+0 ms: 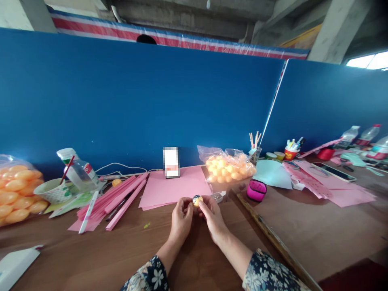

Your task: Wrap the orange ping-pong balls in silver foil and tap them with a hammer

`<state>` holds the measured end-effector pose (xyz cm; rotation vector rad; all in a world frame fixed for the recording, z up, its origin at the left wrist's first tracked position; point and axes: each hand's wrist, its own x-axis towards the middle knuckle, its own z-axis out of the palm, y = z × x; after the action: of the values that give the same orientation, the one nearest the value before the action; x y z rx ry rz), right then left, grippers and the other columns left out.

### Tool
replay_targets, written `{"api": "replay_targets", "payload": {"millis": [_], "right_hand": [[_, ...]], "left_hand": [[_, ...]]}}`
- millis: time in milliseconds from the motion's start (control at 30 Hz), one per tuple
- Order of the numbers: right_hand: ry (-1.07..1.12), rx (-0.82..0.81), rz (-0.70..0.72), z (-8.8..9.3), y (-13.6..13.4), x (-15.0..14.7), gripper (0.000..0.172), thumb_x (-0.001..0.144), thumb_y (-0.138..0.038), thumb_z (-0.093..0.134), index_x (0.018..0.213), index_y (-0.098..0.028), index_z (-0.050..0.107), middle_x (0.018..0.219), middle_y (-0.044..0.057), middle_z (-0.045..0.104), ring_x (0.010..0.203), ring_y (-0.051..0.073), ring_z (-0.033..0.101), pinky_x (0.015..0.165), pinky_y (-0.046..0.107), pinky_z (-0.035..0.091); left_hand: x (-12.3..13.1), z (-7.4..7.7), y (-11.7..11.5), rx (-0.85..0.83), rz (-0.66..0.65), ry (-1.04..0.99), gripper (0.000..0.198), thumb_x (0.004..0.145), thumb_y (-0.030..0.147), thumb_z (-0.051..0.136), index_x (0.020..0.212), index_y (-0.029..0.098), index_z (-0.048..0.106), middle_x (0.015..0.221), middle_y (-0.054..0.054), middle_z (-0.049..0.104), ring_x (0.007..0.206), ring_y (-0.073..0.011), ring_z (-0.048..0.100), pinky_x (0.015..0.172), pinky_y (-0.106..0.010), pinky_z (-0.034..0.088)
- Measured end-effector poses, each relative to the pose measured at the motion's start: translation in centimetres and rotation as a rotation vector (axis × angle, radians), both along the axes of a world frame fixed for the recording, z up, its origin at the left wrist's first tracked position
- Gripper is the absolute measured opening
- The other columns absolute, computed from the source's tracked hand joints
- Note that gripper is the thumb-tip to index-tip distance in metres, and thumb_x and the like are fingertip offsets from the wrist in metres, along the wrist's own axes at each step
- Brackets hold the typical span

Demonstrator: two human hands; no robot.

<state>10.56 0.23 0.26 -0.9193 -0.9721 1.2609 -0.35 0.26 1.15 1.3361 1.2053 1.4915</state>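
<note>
Just in front of the pink paper sheets (176, 188), a small ball (198, 201), pale orange with a dark patch, is being held up between both hands. The forearms (235, 250) are being stretched forward from floral sleeves (268, 275) and angled inward. By the left hand (182, 214), the ball is being pinched between thumb and curled fingers; by the right hand (214, 216), it is being gripped with the thumb pressing its near side, the other fingers being partly hidden. Whether the hands are being rested on the table (75, 258) cannot be told.

Right of the sheets, orange balls (227, 169) are being held in a clear plastic bag (209, 150); farther right, wooden sticks (256, 139) are being kept upright in a clear cup (258, 154), and pens (298, 144) in a red cup (291, 155). Left of the sheets, a reddish stick (67, 169) is being held in a paper cup (50, 193).
</note>
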Motion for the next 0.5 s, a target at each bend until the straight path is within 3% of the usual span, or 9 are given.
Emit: {"api": "replay_targets", "payload": {"millis": [500], "right_hand": [[0.047, 0.014, 0.003, 0.25, -0.18, -0.08, 0.022, 0.075, -0.036, 0.062, 0.087, -0.019, 0.053, 0.082, 0.001, 0.061, 0.073, 0.015, 0.058, 0.061, 0.026, 0.044]], "left_hand": [[0.03, 0.65, -0.66, -0.016, -0.113, -0.063, 0.021, 0.077, 0.033, 0.053, 0.089, 0.015, 0.058, 0.083, -0.005, 0.066, 0.074, -0.0176, 0.062, 0.068, -0.028, 0.05]]}}
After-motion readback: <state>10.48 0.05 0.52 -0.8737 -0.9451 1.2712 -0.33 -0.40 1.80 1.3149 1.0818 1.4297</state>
